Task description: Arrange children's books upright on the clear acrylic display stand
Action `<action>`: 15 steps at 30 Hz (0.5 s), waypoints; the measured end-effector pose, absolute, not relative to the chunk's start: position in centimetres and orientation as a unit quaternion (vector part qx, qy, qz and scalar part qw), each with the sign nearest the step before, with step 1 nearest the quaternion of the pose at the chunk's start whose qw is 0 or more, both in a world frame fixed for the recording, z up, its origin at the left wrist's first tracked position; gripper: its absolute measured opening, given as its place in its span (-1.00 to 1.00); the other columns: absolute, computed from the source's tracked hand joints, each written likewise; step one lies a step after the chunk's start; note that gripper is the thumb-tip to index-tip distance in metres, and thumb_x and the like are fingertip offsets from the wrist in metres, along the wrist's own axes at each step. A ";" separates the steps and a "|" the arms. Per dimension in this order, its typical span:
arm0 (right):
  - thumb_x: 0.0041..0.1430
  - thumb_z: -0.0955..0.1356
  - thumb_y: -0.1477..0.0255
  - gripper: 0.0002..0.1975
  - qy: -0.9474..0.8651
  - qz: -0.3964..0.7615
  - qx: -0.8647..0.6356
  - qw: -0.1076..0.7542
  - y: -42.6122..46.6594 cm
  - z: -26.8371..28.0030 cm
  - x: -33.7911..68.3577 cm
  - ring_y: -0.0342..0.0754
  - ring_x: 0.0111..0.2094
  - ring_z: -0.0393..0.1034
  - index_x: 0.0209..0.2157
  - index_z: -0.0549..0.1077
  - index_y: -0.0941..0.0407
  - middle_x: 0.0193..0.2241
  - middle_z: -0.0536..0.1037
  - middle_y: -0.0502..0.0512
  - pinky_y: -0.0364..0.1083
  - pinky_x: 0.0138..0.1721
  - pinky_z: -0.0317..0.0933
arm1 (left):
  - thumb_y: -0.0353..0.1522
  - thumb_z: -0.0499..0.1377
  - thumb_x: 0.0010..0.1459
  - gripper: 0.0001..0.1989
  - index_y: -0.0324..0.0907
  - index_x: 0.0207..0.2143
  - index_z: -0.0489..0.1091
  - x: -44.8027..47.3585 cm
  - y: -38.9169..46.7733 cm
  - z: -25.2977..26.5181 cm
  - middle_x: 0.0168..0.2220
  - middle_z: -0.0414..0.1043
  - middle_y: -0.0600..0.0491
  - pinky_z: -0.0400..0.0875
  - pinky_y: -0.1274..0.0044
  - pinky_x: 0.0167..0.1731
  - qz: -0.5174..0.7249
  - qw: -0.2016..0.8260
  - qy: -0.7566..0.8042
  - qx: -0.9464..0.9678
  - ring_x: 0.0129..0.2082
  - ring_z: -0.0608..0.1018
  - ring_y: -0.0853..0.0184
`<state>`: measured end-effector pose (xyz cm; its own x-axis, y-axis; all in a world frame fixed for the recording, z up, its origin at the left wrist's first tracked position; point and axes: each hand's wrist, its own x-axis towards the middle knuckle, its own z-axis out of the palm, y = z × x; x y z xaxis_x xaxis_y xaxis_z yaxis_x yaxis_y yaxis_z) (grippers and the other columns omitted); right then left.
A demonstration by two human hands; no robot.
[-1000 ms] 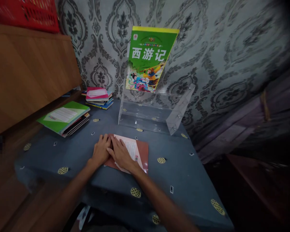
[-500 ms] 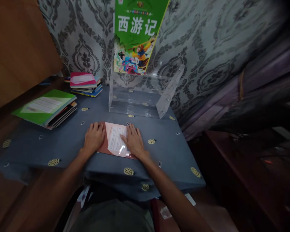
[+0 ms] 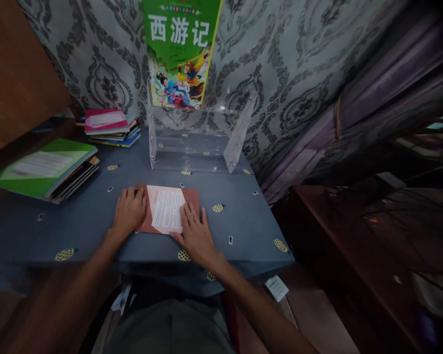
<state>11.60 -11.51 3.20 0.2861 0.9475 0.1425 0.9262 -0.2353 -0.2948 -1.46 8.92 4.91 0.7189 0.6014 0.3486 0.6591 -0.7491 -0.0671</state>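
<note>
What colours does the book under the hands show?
The book is reddish-brown with a pale pink band, seen best in the head view.

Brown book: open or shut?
Shut. The brown book lies flat on the tablecloth, one cover up, no inside pages visible, right hand on it.

I log this as a room in a home, judging by its furnishings: damask-patterned wallpaper (image 3: pixel 280 59) along the far side, a gathered purple curtain (image 3: pixel 313 142) at far right, a cloth-covered table (image 3: pixel 243 216) printed with pineapples at near centre, wood-toned furniture (image 3: pixel 18 73) at left. Which room, I cannot tell.
</note>
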 end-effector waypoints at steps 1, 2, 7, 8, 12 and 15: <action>0.38 0.22 0.02 -0.17 -0.604 0.033 -0.779 0.162 -11.7 3.2 11.3 0.29 0.46 -0.17 0.40 0.05 0.35 0.40 0.05 0.48 0.40 0.39 -0.25 | -0.29 -0.12 0.39 -0.55 -0.32 0.05 0.45 -1.4 8.9 5.0 -0.03 0.45 -0.27 0.39 0.26 -0.11 -0.151 0.094 -0.343 -0.922 -0.08 0.46 0.03; 0.37 0.24 0.01 -0.16 -0.613 0.032 -0.772 0.162 -11.9 3.3 11.0 0.29 0.45 -0.16 0.40 0.06 0.34 0.40 0.06 0.48 0.40 0.39 -0.25 | -0.30 -0.12 0.39 -0.55 -0.33 0.05 0.45 -1.4 8.7 5.2 -0.02 0.45 -0.29 0.39 0.23 -0.10 -0.148 0.095 -0.343 -0.923 -0.05 0.46 0.00; 0.34 0.30 0.05 -0.20 -0.645 0.033 -0.745 0.167 -12.3 3.2 10.5 0.24 0.45 -0.14 0.40 0.09 0.25 0.40 0.10 0.42 0.36 0.39 -0.18 | -0.34 -0.08 0.39 -0.58 -0.29 0.14 0.39 -1.1 5.1 4.8 0.13 0.41 -0.30 0.29 0.15 0.15 -0.149 0.060 -0.256 -0.953 0.22 0.35 -0.03; 0.35 0.30 0.06 -0.21 -0.646 0.035 -0.745 0.166 -12.3 3.2 10.5 0.24 0.45 -0.13 0.40 0.09 0.23 0.40 0.10 0.41 0.37 0.39 -0.18 | -0.35 -0.07 0.38 -0.58 -0.27 0.17 0.37 -1.0 4.1 4.5 0.17 0.39 -0.27 0.26 0.17 0.19 -0.147 0.043 -0.224 -0.962 0.26 0.32 0.00; 0.36 0.30 0.08 -0.24 -0.644 0.042 -0.745 0.170 -12.3 3.4 10.7 0.24 0.45 -0.11 0.40 0.11 0.22 0.40 0.11 0.40 0.38 0.39 -0.18 | -0.44 -0.08 0.36 -0.55 -0.22 0.24 0.31 -1.1 1.8 3.5 0.27 0.32 -0.20 0.18 0.19 0.29 -0.127 0.007 -0.166 -0.978 0.37 0.20 0.06; 0.36 0.30 0.08 -0.24 -0.644 0.051 -0.745 0.167 -12.3 3.5 10.7 0.26 0.45 -0.11 0.39 0.12 0.26 0.40 0.11 0.42 0.39 0.39 -0.18 | -0.40 -0.10 0.38 -0.55 -0.21 0.25 0.30 -2.1 3.0 3.5 0.30 0.28 -0.22 0.18 0.12 0.28 -0.125 0.006 -0.216 -0.968 0.38 0.19 0.02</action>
